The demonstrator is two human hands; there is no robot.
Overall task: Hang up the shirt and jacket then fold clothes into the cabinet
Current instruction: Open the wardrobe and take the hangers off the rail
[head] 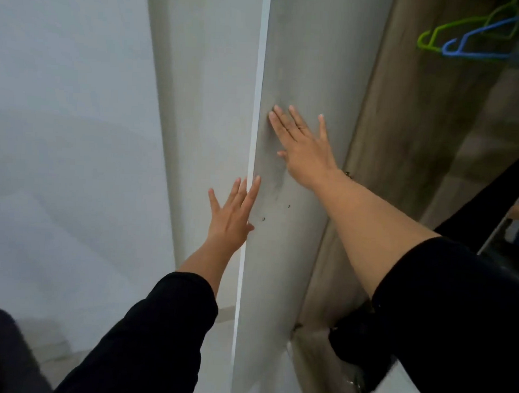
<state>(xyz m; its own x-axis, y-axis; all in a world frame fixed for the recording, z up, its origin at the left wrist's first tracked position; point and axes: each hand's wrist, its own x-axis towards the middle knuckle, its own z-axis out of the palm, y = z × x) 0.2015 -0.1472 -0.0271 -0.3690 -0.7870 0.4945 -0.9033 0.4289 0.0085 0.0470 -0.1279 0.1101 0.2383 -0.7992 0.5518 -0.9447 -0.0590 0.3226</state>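
1. The cabinet door (289, 79) is seen nearly edge-on, swung out from the cabinet interior (408, 119); its pale inner face is turned toward the person.
2. The right hand (305, 145) is laid flat on that inner face, fingers (296, 121) straight and spread wide, nothing gripped. Judged to be there to push or steady the panel with the palm.
3. The left hand (232, 216) is placed lower, at the door's white front edge (257, 108); its fingers are straight, close together, holding nothing. The fingertips overlap the edge line. Whether they wrap it cannot be told. Judged as a guide on the free edge while the other palm does the pushing.
4. Both forearms are bare, with black sleeves (159, 325) pushed up.
5. Task items: no shirt, jacket or folded clothes are seen in either hand. A green hanger (431, 36) and a blue hanger (463, 46) are seen hanging empty in the top right of the cabinet interior. A dark mass at the lower right (353, 340) is too blurred to name.
6. Edges and room: two small holes (263, 218) are noted on the door face near the left hand. A plain pale wall (64, 101) lies left of the door edge, with open room between them for the door to swing. To the right, the opening narrows toward the hinge side.
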